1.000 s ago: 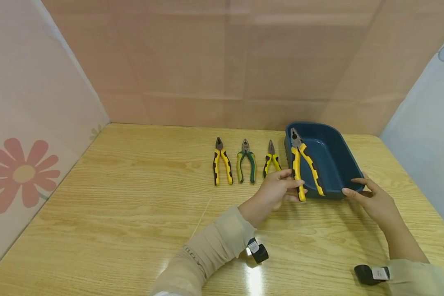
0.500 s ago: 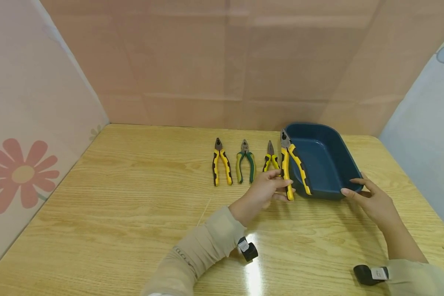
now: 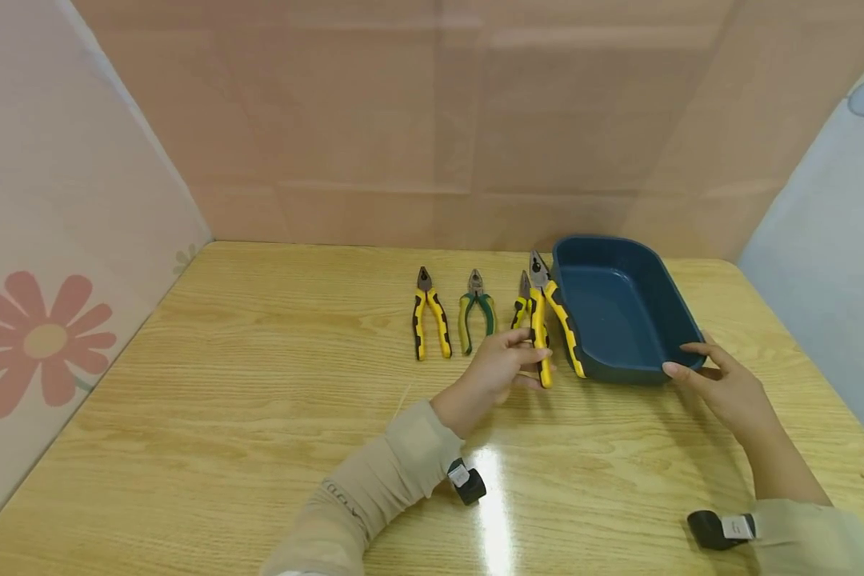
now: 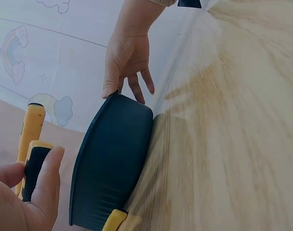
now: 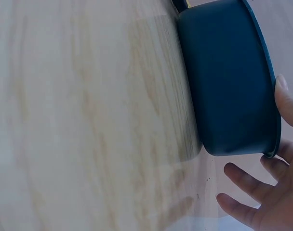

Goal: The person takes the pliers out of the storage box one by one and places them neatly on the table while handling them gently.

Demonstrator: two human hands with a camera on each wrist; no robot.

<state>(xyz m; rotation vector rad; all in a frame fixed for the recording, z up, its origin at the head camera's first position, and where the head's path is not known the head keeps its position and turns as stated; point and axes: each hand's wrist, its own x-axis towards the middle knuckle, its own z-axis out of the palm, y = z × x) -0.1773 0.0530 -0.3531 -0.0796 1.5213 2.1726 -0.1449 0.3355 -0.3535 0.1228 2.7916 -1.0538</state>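
In the head view my left hand (image 3: pixel 478 372) holds large yellow-and-black pliers (image 3: pixel 538 320) by one handle, thumb and fingers pinching it. The pliers are raised with handles spread, beside the left wall of a dark blue plastic bin (image 3: pixel 619 320). The left wrist view shows the two handles (image 4: pixel 34 122) up close, apart from the bin wall (image 4: pixel 115 149). My right hand (image 3: pixel 727 392) holds the bin's near right corner, thumb at the rim (image 5: pixel 274 96) and other fingers spread. Behind the held pliers, smaller yellow-and-black pliers (image 3: pixel 521 308) lie partly hidden on the table.
Farther left on the wooden table (image 3: pixel 259 384) lie green-handled pliers (image 3: pixel 488 314) and another yellow-and-black pair (image 3: pixel 442 320), both jaws-away. A brown backdrop (image 3: pixel 403 120) stands behind the table, with printed panels (image 3: pixel 50 200) at the sides. The bin is near the back right.
My left hand has carried the large pliers leftward, from over the bin to beside its left wall, covering more of the small pliers. The right hand and bin stay nearly in place.
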